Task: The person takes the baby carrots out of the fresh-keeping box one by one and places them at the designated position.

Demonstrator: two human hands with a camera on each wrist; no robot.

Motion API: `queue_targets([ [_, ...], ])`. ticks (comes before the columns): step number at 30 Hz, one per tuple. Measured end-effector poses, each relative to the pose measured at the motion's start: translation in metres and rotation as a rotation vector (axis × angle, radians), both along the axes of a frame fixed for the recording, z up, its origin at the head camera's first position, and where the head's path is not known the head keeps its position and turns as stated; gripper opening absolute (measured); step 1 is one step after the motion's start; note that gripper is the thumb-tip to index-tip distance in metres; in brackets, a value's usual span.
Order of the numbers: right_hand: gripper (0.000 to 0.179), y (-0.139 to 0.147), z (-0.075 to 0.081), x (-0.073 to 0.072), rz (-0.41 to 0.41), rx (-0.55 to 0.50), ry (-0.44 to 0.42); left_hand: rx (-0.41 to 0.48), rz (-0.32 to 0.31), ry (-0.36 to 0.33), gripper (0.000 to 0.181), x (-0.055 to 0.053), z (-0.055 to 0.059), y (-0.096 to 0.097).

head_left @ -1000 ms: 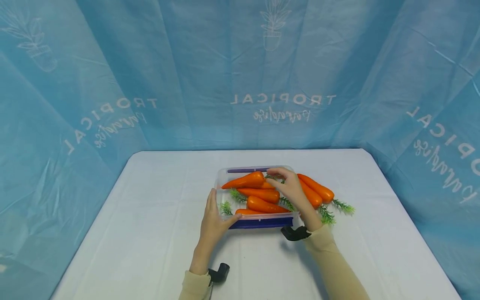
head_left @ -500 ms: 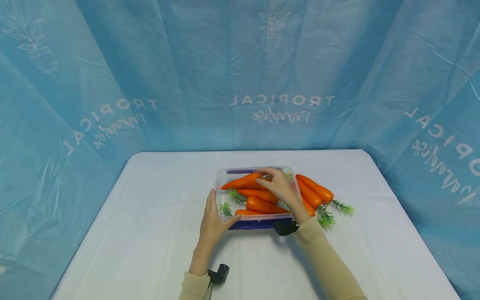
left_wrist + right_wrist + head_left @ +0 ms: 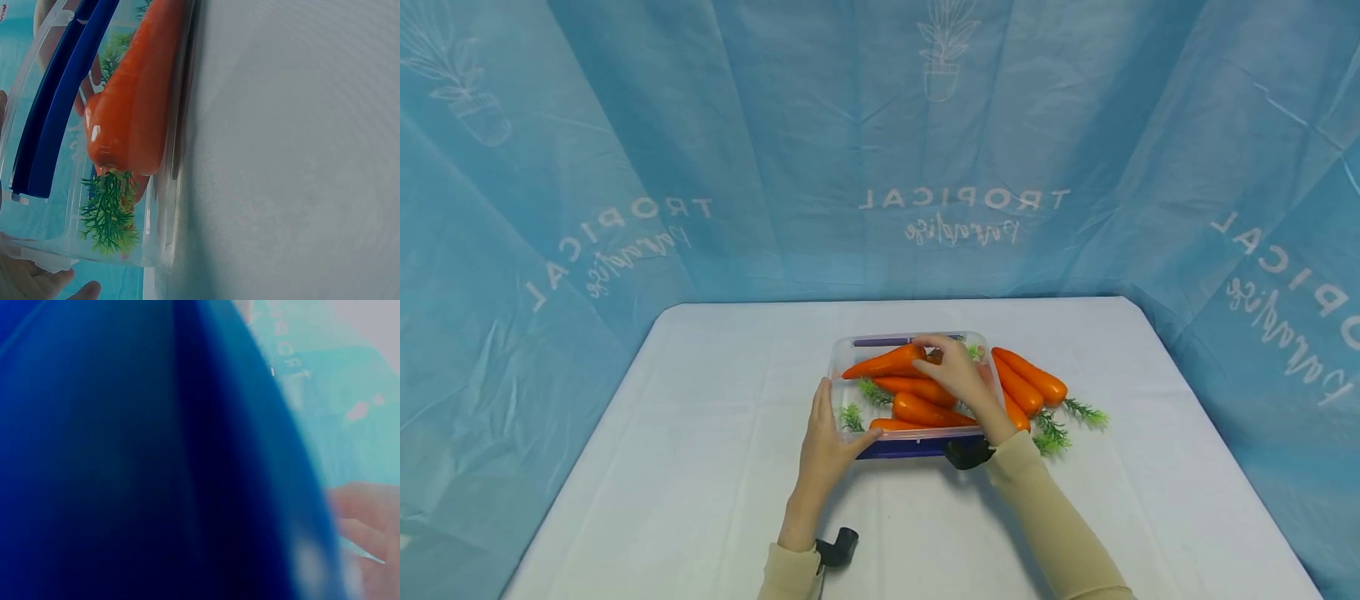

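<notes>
A clear plastic container (image 3: 838, 358) with blue clip flaps (image 3: 59, 100) stands mid-table and holds several orange carrots with green leafy tops. At its near left corner my left hand (image 3: 823, 446) lies with extended fingers along the left side and thumb at the front rim. My right hand (image 3: 953, 368) reaches inside, thumb and fingers around the thick end of the topmost carrot (image 3: 883, 363). Through the clear wall the left wrist view shows another carrot (image 3: 137, 100) and green leaves (image 3: 109, 212). A blurred blue flap (image 3: 125, 456) fills most of the right wrist view.
Several more carrots (image 3: 1030, 379) lie on the white table (image 3: 700, 433) right against the container's right side, leaves (image 3: 1086, 413) pointing right. Blue printed curtains (image 3: 805, 150) surround the table at the back and sides.
My right hand has shifted left inside the container, onto the topmost carrot's thick end, and has stayed there over the last half second. The left hand and container have not visibly moved.
</notes>
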State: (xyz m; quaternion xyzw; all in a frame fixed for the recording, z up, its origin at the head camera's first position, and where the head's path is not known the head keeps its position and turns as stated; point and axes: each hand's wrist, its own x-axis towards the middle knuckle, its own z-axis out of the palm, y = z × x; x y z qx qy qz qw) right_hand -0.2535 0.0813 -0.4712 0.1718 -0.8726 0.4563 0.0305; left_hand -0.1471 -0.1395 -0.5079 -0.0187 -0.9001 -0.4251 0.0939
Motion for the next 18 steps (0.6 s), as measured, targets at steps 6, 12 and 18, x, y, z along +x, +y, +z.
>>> queue_targets([
  [6,0.038,0.0005,-0.0021,-0.0022,-0.005,0.047,0.008,-0.008,-0.002,0.006,0.115,-0.0006,0.0005,-0.0005],
  [12,0.044,0.0004,-0.0046,-0.0029,-0.001,0.140,0.004,-0.008,-0.002,0.011,0.115,-0.0007,0.0014,-0.0008],
  [18,0.050,0.0016,-0.0064,-0.0020,0.001,0.192,-0.019,0.005,-0.004,0.010,0.115,0.0006,0.0005,0.0005],
])
